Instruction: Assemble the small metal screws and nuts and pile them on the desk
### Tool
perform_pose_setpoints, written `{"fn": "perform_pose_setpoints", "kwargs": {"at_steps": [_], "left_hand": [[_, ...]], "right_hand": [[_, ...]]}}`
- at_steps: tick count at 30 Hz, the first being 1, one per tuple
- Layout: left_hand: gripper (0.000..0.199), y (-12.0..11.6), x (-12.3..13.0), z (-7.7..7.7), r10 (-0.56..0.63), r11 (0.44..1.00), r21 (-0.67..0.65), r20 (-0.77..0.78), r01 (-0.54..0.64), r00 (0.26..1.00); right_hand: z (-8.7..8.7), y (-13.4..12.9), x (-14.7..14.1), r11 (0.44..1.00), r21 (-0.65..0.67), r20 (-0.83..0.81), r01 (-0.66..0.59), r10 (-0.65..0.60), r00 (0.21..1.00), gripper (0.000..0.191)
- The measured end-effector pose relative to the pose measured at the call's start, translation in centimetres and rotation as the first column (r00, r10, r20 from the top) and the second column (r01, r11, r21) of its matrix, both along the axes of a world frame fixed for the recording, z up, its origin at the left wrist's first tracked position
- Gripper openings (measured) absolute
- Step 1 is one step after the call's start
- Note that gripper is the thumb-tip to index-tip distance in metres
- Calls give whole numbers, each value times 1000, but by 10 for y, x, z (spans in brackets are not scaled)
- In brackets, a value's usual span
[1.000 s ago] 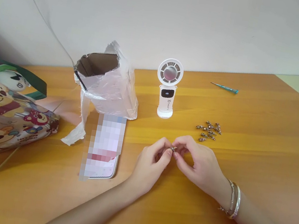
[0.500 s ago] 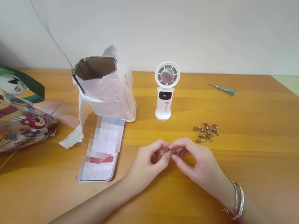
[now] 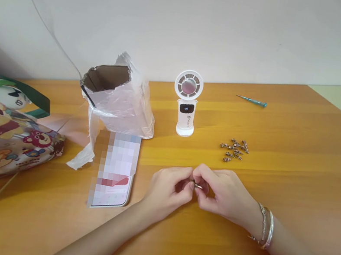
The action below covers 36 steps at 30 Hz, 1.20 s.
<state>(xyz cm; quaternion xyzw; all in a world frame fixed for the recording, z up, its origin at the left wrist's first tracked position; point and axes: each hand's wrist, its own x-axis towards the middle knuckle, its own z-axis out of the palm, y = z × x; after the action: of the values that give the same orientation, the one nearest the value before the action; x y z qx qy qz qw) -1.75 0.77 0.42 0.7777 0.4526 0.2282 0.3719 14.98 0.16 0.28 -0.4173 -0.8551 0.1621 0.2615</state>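
Just above the wooden table (image 3: 234, 253), my left hand (image 3: 169, 191) and my right hand (image 3: 223, 192) meet at their fingertips. Pinched between them is a small metal fitting (image 3: 196, 185), mostly covered by the fingers, with a thin shiny end pointing right. Both hands are closed on it. Beyond my right hand lies a loose pile of several similar metal fittings (image 3: 235, 149). Two metal bracelets circle my right wrist.
A white fan (image 3: 186, 119) stands behind the hands. To the left are a phone (image 3: 114, 192), an open box wrapped in plastic (image 3: 127, 111) and a cartoon-print bag (image 3: 1, 128). A teal screwdriver (image 3: 256, 102) lies at the back right.
Both hands have shifted slightly down toward the table's front edge, and the fitting's thin end now shows to the right. The view has moved a little.
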Motion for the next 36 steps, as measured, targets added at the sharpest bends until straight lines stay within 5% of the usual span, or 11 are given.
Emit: {"fn": "perform_pose_setpoints", "kwargs": {"at_steps": [8, 19, 36], "left_hand": [[18, -1, -2, 0, -66, 995, -65, 84, 72, 994], [27, 0, -4, 0, -11, 993, -111, 131, 26, 991], [20, -2, -3, -4, -70, 994, -85, 38, 73, 997]], "right_hand": [[-2, 1, 2, 999, 11, -9, -53, 53, 999, 10], [-1, 1, 1, 964, -262, -237, -53, -11, 971, 10], [4, 2, 0, 863, -488, -258, -129, -2, 966, 20]]}}
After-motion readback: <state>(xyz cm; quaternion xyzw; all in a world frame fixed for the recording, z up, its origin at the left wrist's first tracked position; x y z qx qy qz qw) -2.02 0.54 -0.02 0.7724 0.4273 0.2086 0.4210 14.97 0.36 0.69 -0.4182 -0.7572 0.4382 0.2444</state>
